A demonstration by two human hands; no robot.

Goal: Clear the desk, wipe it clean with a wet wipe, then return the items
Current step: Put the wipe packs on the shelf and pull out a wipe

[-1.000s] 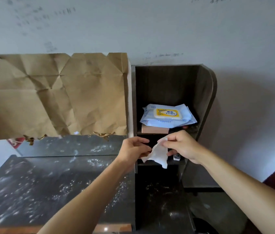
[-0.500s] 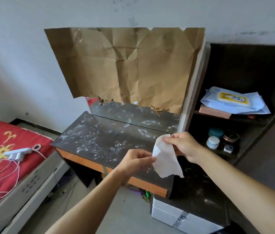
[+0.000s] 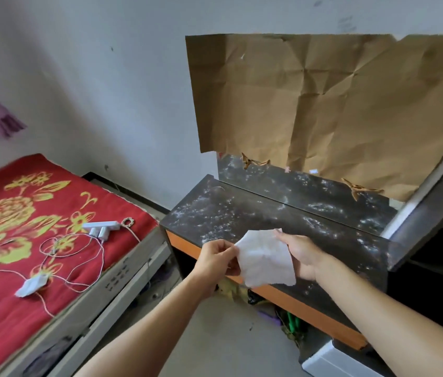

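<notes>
A white wet wipe [image 3: 265,258] is spread between my two hands, just above the front edge of the dark speckled desk [image 3: 245,213]. My left hand [image 3: 216,258] pinches its left edge. My right hand [image 3: 303,255] holds its right side, thumb at the top corner. The desk top shows whitish dusty marks and carries no loose items. Its front edge is orange.
Creased brown paper [image 3: 323,104] covers the wall or mirror behind the desk. A dark shelf unit [image 3: 438,221] stands at the right. A bed with a red flowered cover [image 3: 24,232] at the left holds a white power strip [image 3: 100,228] and cables. A white box [image 3: 332,363] sits on the floor.
My view has swung left, from the shelf with the wipe pack to the desk and bed. Both hands have carried the wipe along and opened it out wider.
</notes>
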